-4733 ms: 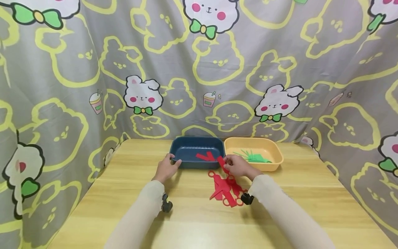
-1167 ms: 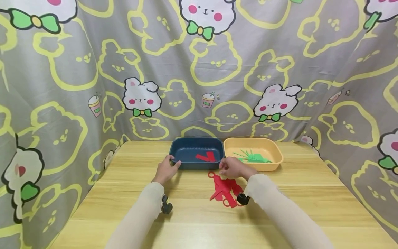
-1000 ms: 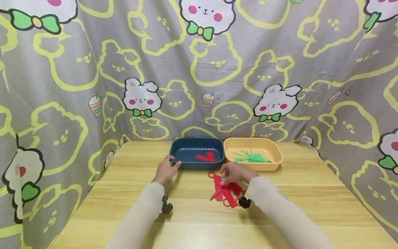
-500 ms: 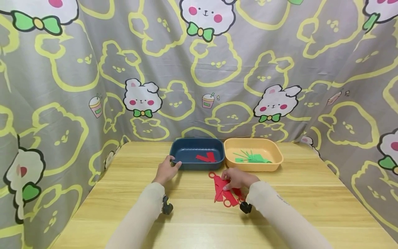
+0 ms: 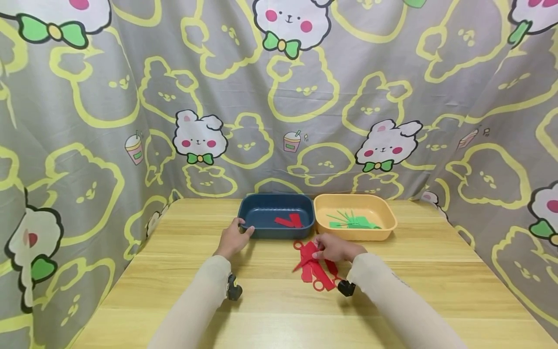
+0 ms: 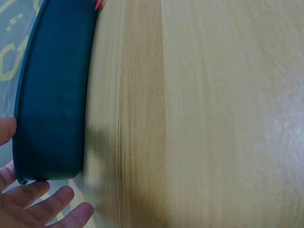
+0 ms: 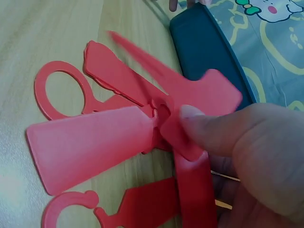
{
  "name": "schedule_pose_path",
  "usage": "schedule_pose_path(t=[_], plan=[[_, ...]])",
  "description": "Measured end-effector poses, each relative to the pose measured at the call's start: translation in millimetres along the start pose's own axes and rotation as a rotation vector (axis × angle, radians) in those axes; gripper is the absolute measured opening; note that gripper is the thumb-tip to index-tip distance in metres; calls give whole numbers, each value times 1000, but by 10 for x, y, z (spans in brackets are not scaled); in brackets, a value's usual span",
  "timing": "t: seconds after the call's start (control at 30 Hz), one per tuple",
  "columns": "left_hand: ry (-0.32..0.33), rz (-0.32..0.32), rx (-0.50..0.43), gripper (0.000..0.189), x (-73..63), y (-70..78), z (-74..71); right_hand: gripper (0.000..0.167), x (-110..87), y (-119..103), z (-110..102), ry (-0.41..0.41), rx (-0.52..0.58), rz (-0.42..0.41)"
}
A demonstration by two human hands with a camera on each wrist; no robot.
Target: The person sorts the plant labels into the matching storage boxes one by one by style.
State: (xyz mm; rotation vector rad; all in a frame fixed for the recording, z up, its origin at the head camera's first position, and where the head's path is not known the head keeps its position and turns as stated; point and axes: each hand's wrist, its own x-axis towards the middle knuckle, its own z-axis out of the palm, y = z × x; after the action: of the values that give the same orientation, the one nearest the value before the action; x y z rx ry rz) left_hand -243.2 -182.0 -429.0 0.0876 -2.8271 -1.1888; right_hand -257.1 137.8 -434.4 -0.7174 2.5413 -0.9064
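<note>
In the head view, my right hand [image 5: 335, 248] is over a pile of red plastic tags [image 5: 320, 276] on the table. Its thumb and fingers pinch a red plastic tag with a pointed tail [image 7: 204, 92], seen close in the right wrist view. Beneath it lie several flat tags, some with ring-shaped ends [image 7: 42, 95]. My left hand [image 5: 233, 238] holds the front left corner of a dark blue plastic bin [image 5: 279, 233]. In the left wrist view, the thumb [image 6: 5, 130] is at the rim and the fingers [image 6: 52, 204] spread along the end wall.
Inside the blue bin lie a few red tags [image 5: 285, 221]. Right beside it stands a yellow bin [image 5: 383, 235] holding green plastic pieces [image 5: 357, 222]. Both bins sit at the back of the wooden table [image 5: 279, 310], before a patterned curtain [image 5: 253, 97].
The right hand put a red tag into the blue bin, moved back down to the pile and took hold of another tag, shifting the pile slightly. The left hand stayed at the bin.
</note>
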Motion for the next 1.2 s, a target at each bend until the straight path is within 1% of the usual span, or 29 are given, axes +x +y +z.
schedule_pose_path(t=[0.13,0.33,0.5,0.7,0.87,1.07,1.2], plan=[[0,-3,0,47,-3,7,-2,14,-3,15,-24,22,3,-44],[6,5,0,47,-5,27,-11,13,-5,-11,-66,63,-13,-40],[11,11,-7,47,-13,30,-13,14,-15,-37,-89,91,-27,-60],[7,4,9,48,-28,-21,10,15,4,-14,-76,120,-4,-71],[9,7,-2,48,-7,-24,20,16,26,-23,-100,166,-12,-110],[1,-1,10,47,6,-20,21,17,28,-47,-131,172,22,-91],[3,-4,13,46,4,-14,25,19,30,-63,-148,189,44,-117]])
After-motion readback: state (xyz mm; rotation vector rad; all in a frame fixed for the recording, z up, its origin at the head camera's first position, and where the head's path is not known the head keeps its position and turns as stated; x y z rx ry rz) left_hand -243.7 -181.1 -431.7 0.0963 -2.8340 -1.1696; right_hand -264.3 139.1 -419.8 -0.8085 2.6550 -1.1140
